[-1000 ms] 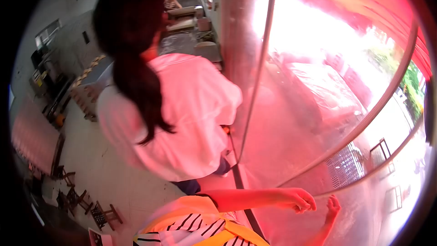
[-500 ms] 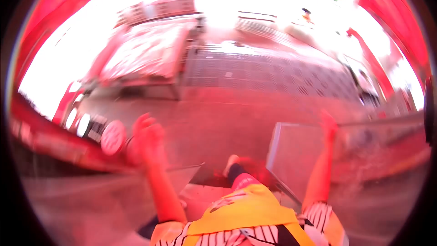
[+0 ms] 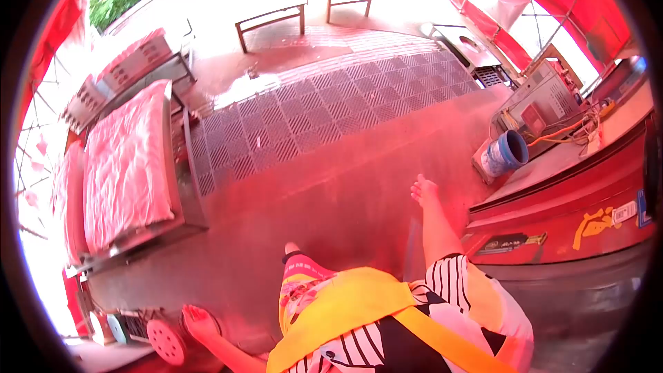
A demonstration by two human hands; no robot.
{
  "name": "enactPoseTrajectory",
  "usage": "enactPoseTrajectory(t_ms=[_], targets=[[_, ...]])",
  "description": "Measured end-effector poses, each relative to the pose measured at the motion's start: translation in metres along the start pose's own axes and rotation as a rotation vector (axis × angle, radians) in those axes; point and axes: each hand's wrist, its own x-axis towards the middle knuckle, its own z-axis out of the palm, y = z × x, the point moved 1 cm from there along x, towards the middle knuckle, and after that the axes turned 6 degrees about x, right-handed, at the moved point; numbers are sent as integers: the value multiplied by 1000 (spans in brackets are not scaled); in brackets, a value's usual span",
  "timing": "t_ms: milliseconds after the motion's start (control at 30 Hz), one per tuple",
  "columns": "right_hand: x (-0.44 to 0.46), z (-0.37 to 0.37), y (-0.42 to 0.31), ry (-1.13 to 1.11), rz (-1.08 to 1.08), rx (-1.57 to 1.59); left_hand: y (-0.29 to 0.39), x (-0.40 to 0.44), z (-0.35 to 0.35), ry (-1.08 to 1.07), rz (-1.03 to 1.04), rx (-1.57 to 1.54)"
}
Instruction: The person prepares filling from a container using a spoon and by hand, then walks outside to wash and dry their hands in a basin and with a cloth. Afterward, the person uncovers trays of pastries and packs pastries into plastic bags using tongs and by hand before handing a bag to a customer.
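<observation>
My right hand (image 3: 425,190) is loose and empty; my left hand's (image 3: 198,322) grip I cannot tell, one pink disc (image 3: 166,342) near its eight o'clock. One bucket (image 3: 500,155) sits at my right's two. Open floor (image 3: 331,197) reaches the matting's (image 3: 311,112) edge; two tables (image 3: 273,16), twelve o'clock.

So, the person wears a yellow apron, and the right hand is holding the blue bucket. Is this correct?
Not quite: the right hand is not holding the blue bucket. The head view shows the hand empty, with the bucket apart from it, farther to the right. The yellow apron is as you say.
</observation>
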Motion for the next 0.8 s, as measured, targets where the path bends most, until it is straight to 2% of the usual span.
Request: enactPoseTrajectory(t_ms=[67, 167, 267, 300, 333, 367, 400, 467, 500, 533, 600, 700, 767, 800], targets=[[27, 43, -14, -158, -24, -18, -20, 38, 46, 59, -89, 61], [58, 99, -29, -283, -47, -16, -60, 106, 157, 9, -16, 174], [95, 137, -31, -252, -85, -122, -131, 224, 282, -309, -174, 99], [111, 137, -28, -293, 29, -277, -162, 244, 329, -384, -221, 128], [119, 137, -30, -272, 108, -285, -200, 252, 402, -460, -267, 144], [130, 133, -29, -259, 87, -514, -237, 249, 469, -548, -336, 176], [141, 125, -29, -255, 43, -580, -278, 242, 535, -633, -403, 214], [149, 118, -42, -126, 49, -578, -354, 223, 663, -835, -521, 340], [147, 112, -48, -58, 44, -442, -384, 199, 718, -867, -558, 399], [164, 102, -51, -42, 161, -331, -411, 173, 776, -874, -607, 444], [190, 83, -45, 158, 193, -146, -476, 150, 868, -1054, -516, 558], [246, 53, -19, 294, 317, 117, -547, 132, 967, -1222, -466, 549], [294, 82, -42, 570, 256, 73, -604, 160, 1008, -1083, -409, 545], [332, 102, -50, 602, 277, 193, -632, 183, 1018, -1021, -372, 551]])
